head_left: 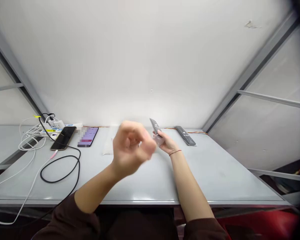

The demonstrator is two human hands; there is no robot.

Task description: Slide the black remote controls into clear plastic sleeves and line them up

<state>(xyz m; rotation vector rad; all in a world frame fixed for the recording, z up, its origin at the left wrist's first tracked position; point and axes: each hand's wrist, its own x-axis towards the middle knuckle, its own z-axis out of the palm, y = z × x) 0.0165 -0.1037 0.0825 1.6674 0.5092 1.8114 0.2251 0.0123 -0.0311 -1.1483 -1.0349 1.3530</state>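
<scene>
My left hand [130, 148] is raised in the middle, close to the camera and a little blurred. Its fingers curl round toward the thumb in a closed ring; whether anything thin sits between them I cannot make out. To its right, my right hand [168, 143] grips a grey remote control [155, 124] by its lower end, tilted up off the table, with clear plastic film around that end. A second dark remote control [185, 135], seemingly in clear film, lies flat to the right of this hand. Partly behind my left hand lies a whitish, see-through plastic sheet or bag [108, 146].
At the left of the grey table [150, 186] lie a dark phone [63, 138] and a phone with a lit purple screen [90, 135]. A power strip [55, 126] with white plugs and tangled cables stands behind. A black cable [79, 163] loops toward the front edge.
</scene>
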